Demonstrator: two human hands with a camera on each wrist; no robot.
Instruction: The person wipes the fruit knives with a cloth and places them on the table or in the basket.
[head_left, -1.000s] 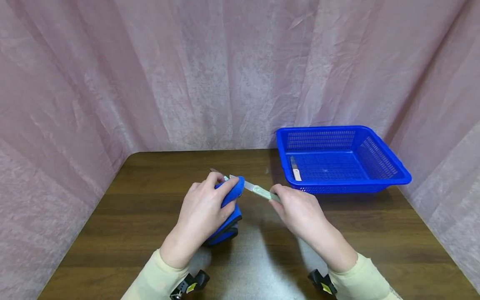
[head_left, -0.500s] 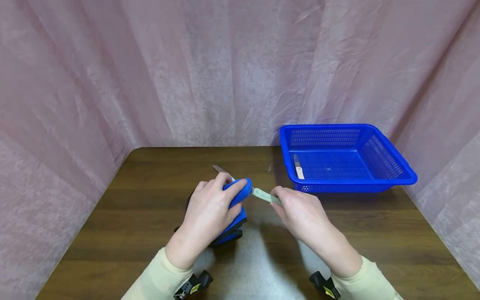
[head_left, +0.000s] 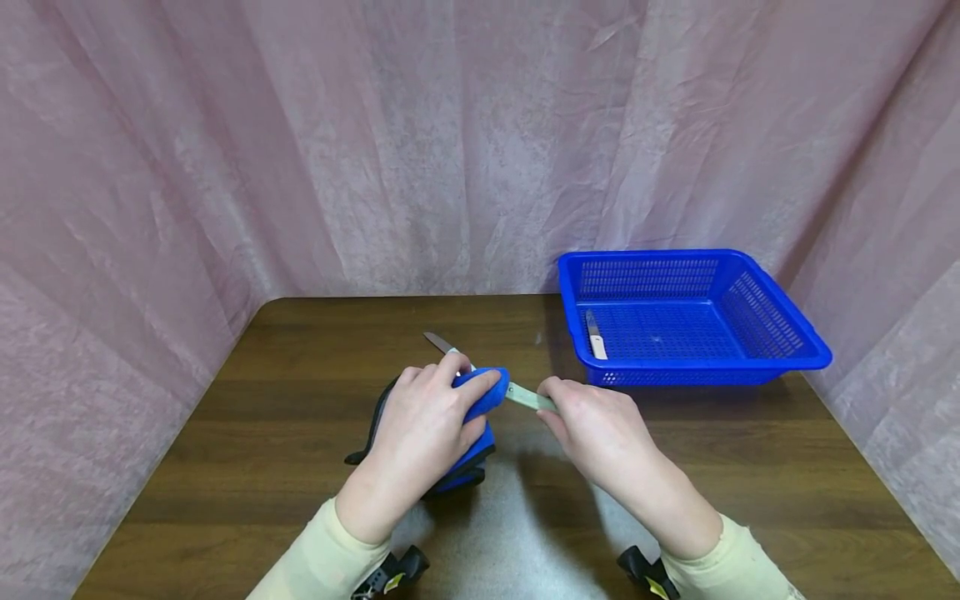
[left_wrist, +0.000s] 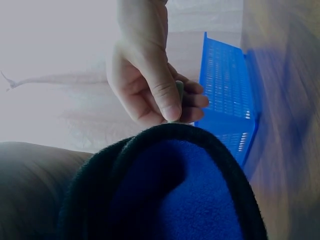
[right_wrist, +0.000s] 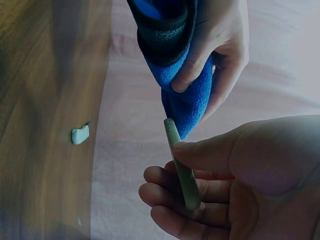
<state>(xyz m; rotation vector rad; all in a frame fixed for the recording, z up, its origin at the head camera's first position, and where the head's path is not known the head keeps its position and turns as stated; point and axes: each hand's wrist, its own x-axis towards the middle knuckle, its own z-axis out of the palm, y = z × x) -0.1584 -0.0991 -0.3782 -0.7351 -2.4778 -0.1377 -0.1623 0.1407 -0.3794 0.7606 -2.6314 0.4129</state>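
Observation:
Above the table, my left hand (head_left: 423, 421) grips a folded blue cloth (head_left: 491, 392) with black edging. The cloth is wrapped over the blade of a knife, which is hidden. My right hand (head_left: 600, 421) holds that knife by its pale green handle (head_left: 528, 397), pinched between thumb and fingers. In the right wrist view the handle (right_wrist: 185, 175) meets the tip of the cloth (right_wrist: 192, 107). Just beyond my left hand, a second knife (head_left: 438, 342) shows its blade and a bit of pale handle; my fingers hide the rest.
A blue plastic basket (head_left: 693, 365) stands at the back right of the wooden table (head_left: 300, 367). One knife with a white handle (head_left: 597, 347) lies inside, along its left side. Pink curtains (head_left: 450, 150) hang behind the table and at both sides.
My left hand and the cloth have moved right along the knife, up to its handle, covering blade that was visible before. More of the second knife shows. My right hand has hardly moved.

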